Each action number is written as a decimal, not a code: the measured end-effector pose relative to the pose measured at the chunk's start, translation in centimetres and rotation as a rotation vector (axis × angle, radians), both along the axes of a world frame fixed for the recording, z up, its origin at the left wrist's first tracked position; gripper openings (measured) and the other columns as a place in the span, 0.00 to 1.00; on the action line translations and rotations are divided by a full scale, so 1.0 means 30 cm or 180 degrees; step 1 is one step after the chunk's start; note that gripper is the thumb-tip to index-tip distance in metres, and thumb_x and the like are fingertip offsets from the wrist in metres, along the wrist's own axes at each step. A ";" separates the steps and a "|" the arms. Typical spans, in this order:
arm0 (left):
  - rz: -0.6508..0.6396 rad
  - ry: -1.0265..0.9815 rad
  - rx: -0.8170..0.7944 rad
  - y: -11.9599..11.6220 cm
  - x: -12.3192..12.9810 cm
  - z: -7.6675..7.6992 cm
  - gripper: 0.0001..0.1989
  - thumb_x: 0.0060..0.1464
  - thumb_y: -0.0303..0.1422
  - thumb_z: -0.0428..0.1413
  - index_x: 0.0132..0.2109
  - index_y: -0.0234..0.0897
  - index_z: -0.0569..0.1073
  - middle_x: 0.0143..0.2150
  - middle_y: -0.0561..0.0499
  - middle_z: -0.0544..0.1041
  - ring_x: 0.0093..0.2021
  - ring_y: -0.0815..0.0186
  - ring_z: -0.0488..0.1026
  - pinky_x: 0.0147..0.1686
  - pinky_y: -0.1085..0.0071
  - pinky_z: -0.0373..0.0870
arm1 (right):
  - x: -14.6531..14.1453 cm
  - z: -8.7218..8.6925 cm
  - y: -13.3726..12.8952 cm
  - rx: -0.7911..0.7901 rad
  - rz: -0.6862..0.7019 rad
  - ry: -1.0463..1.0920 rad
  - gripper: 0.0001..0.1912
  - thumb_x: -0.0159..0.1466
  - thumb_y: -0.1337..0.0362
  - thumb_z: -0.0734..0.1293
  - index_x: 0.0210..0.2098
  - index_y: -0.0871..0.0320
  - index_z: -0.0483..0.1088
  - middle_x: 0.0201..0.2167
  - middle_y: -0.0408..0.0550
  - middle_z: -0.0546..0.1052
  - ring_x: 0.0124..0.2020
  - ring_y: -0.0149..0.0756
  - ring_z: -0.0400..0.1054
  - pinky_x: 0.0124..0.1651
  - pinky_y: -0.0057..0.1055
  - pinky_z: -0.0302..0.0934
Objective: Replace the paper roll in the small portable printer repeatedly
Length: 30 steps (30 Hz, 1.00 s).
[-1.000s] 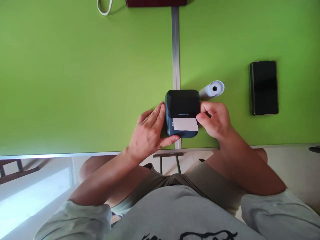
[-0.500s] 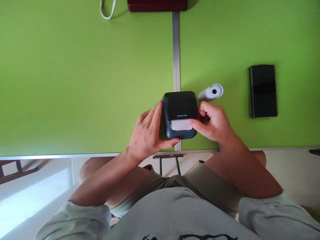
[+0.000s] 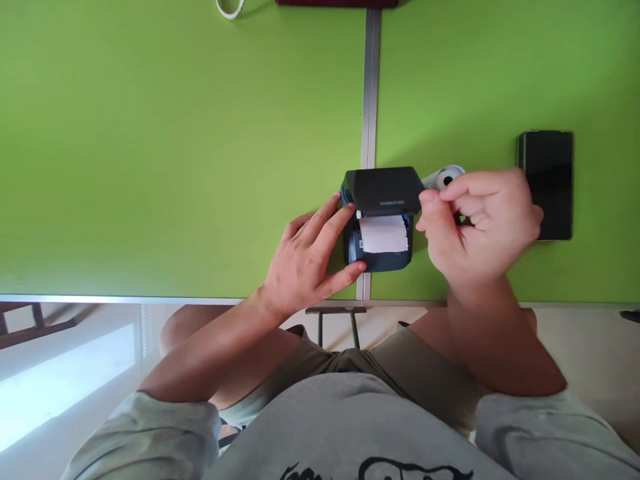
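A small dark label printer (image 3: 352, 256) rests across the metal seam of the green table, its black lid (image 3: 385, 190) partly raised. A strip of white label paper (image 3: 384, 235) lies over the front from beneath the lid. My left hand (image 3: 307, 260) grips the printer's left side, fingers along the side and at the lid's edge, thumb at the front. At the lid's right corner, my right hand (image 3: 477, 223) pinches with thumb and forefinger. Behind that hand a white paper roll (image 3: 447, 177) is partly hidden.
On the right a black phone-like device (image 3: 550, 180) lies on the green table (image 3: 175, 147), partly covered by my right hand. A dark red object (image 3: 335, 3) and a white loop of strap (image 3: 231, 12) show at the far edge.
The printer's lid has tilted up, baring more of the paper. My right hand has risen from the printer's side and front to the lid's corner. The view has shifted slightly.
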<state>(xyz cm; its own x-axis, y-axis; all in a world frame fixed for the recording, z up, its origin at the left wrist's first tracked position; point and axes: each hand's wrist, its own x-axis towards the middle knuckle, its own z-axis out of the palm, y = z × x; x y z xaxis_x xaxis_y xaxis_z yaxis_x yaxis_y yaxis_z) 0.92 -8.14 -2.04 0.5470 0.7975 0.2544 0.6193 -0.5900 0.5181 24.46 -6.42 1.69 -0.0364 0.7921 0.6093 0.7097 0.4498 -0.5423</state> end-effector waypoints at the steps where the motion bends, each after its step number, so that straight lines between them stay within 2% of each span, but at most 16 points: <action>1: -0.0016 -0.0001 -0.0019 0.001 0.000 0.001 0.36 0.71 0.55 0.46 0.73 0.34 0.58 0.74 0.30 0.65 0.73 0.53 0.66 0.65 0.58 0.65 | -0.005 0.004 0.005 0.0024 -0.0045 -0.0025 0.06 0.67 0.67 0.71 0.37 0.51 0.70 0.18 0.32 0.72 0.18 0.25 0.68 0.23 0.27 0.57; 4: -0.0027 -0.0004 -0.0061 0.002 -0.001 0.005 0.32 0.71 0.54 0.46 0.70 0.37 0.63 0.74 0.30 0.64 0.73 0.52 0.68 0.65 0.58 0.66 | -0.014 0.007 0.009 0.0084 -0.0122 0.0025 0.06 0.66 0.65 0.72 0.37 0.50 0.70 0.19 0.32 0.74 0.20 0.26 0.71 0.23 0.26 0.59; 6: -0.0030 -0.0015 -0.0061 0.002 -0.001 0.008 0.31 0.71 0.54 0.46 0.69 0.38 0.65 0.74 0.30 0.65 0.72 0.52 0.68 0.64 0.58 0.66 | -0.016 0.008 0.004 0.0147 -0.0153 0.0238 0.05 0.66 0.65 0.71 0.37 0.50 0.69 0.24 0.35 0.79 0.25 0.30 0.77 0.25 0.28 0.65; 8: -0.0034 -0.0016 -0.0048 0.002 0.000 0.011 0.31 0.71 0.53 0.46 0.69 0.37 0.65 0.74 0.29 0.65 0.71 0.52 0.69 0.64 0.58 0.66 | -0.016 0.014 -0.003 0.0023 -0.0103 0.0446 0.04 0.68 0.65 0.69 0.37 0.50 0.69 0.33 0.42 0.84 0.37 0.37 0.83 0.35 0.34 0.74; 10: -0.0040 -0.0002 -0.0074 0.001 0.001 0.013 0.31 0.71 0.53 0.46 0.69 0.38 0.64 0.74 0.30 0.65 0.71 0.53 0.69 0.64 0.58 0.66 | -0.013 0.025 -0.008 -0.0213 0.0003 0.0466 0.04 0.70 0.65 0.67 0.37 0.50 0.69 0.41 0.47 0.85 0.47 0.42 0.83 0.45 0.40 0.76; 11: -0.0038 0.0003 -0.0097 0.001 0.001 0.014 0.31 0.71 0.53 0.46 0.70 0.38 0.63 0.74 0.30 0.64 0.71 0.53 0.69 0.64 0.58 0.66 | -0.011 0.031 -0.009 -0.0333 0.0054 0.0421 0.04 0.70 0.65 0.67 0.37 0.50 0.69 0.41 0.47 0.85 0.48 0.42 0.83 0.45 0.40 0.75; 13: -0.0022 0.0005 -0.0145 0.001 0.001 0.015 0.30 0.70 0.53 0.46 0.69 0.39 0.64 0.75 0.31 0.64 0.71 0.52 0.69 0.64 0.57 0.66 | -0.007 0.044 -0.007 -0.0520 0.0114 0.0260 0.03 0.69 0.65 0.68 0.39 0.50 0.71 0.38 0.46 0.85 0.39 0.38 0.81 0.37 0.36 0.70; 15: -0.0015 0.0001 -0.0182 0.002 0.001 0.015 0.29 0.69 0.52 0.47 0.68 0.41 0.65 0.75 0.32 0.64 0.70 0.51 0.70 0.63 0.56 0.66 | -0.007 0.056 -0.001 -0.0685 0.0100 -0.0055 0.02 0.69 0.65 0.69 0.40 0.50 0.73 0.34 0.43 0.84 0.27 0.33 0.74 0.31 0.34 0.63; 16: -0.0019 -0.0005 -0.0193 0.002 0.001 0.014 0.28 0.69 0.52 0.47 0.67 0.42 0.66 0.76 0.33 0.63 0.70 0.51 0.71 0.63 0.55 0.66 | -0.009 0.061 0.003 -0.0777 0.0064 -0.0267 0.03 0.69 0.65 0.68 0.40 0.50 0.75 0.32 0.43 0.83 0.25 0.32 0.71 0.30 0.34 0.60; 20: -0.0043 -0.0022 -0.0153 0.001 0.004 0.008 0.32 0.66 0.56 0.49 0.68 0.44 0.65 0.76 0.37 0.64 0.68 0.50 0.73 0.64 0.55 0.64 | -0.028 0.077 0.014 -0.1163 -0.0119 -0.1062 0.09 0.70 0.63 0.66 0.36 0.52 0.78 0.30 0.46 0.83 0.28 0.35 0.71 0.31 0.37 0.50; 22: -0.0042 0.0045 -0.0066 0.000 0.007 0.003 0.36 0.63 0.60 0.52 0.68 0.45 0.65 0.76 0.38 0.64 0.67 0.50 0.74 0.64 0.55 0.63 | -0.036 0.081 0.015 -0.1347 -0.0100 -0.1267 0.08 0.70 0.63 0.67 0.37 0.51 0.79 0.34 0.46 0.84 0.31 0.37 0.71 0.31 0.36 0.46; 25: -0.0068 0.0186 0.0080 -0.002 0.009 -0.004 0.38 0.61 0.60 0.57 0.69 0.46 0.64 0.75 0.38 0.65 0.66 0.50 0.74 0.64 0.55 0.62 | -0.033 0.084 0.017 -0.1593 0.0128 -0.1359 0.08 0.69 0.64 0.67 0.36 0.51 0.79 0.41 0.44 0.86 0.33 0.37 0.71 0.31 0.36 0.43; 30: -0.0100 0.0303 0.0129 -0.006 0.010 -0.004 0.39 0.61 0.60 0.57 0.70 0.46 0.63 0.75 0.37 0.66 0.66 0.49 0.73 0.64 0.54 0.61 | -0.010 0.093 0.031 -0.1734 0.0344 -0.1618 0.02 0.66 0.63 0.69 0.37 0.51 0.77 0.33 0.45 0.83 0.25 0.34 0.62 0.29 0.35 0.36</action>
<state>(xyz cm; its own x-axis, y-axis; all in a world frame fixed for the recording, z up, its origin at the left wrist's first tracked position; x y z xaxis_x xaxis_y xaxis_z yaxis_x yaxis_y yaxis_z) 1.21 -8.31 -2.17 0.5948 0.7697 0.2319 0.6453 -0.6292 0.4332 24.16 -5.51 4.47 -0.3033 0.9527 0.0197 0.8991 0.2930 -0.3252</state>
